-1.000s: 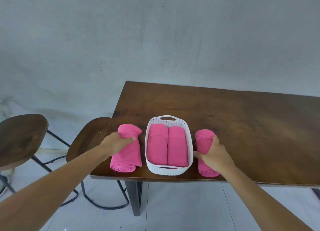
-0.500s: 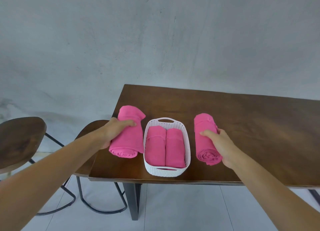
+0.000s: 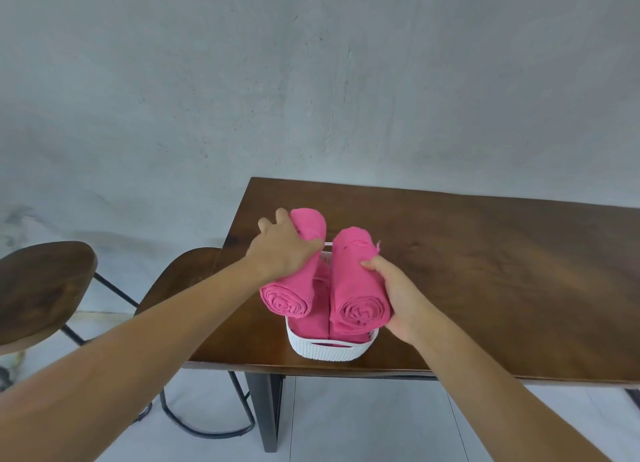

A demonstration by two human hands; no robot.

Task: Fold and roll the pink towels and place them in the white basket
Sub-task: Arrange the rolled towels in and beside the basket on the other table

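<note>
**Hands.** The left hand (image 3: 281,253) grips the left roll (image 3: 287,300) from above. Its thumb lies across the top toward 3 o'clock, and two fingertips (image 3: 276,215) show past the roll's 10 o'clock side. The other fingers are hidden. The right hand (image 3: 398,300) grips the right roll (image 3: 356,285) from the 3 o'clock side with the thumb laid on top. Its fingers pass behind and under the roll, out of view. Both forearms are cut off by the bottom frame edge.

**Towels.** Both rolls are pink, lie side by side over the white basket (image 3: 329,350), and point their spiral ends toward 6 o'clock. The left roll overhangs the basket's 9 o'clock side. Whether either roll touches the contents below cannot be determined.

**Basket.** It stands on the tabletop (image 3: 485,271) near the edge at 6 o'clock.
- Only its near wall, with a slot handle, is in full view.
- The side walls are mostly covered.
- Of the far rim at 12 o'clock, only a small piece shows between the rolls.

**Contents.** The stored towels (image 3: 310,326) show only their near ends under the rolls. A vertical seam splits the visible pink into two parts.

**Surroundings.**
- The tabletop is cut off by the right frame edge.
- The near stool (image 3: 183,278) stands at the tabletop's 9 o'clock side, its seat partly hidden by the left forearm.
- The far stool (image 3: 45,285) is cut off by the left frame edge.
</note>
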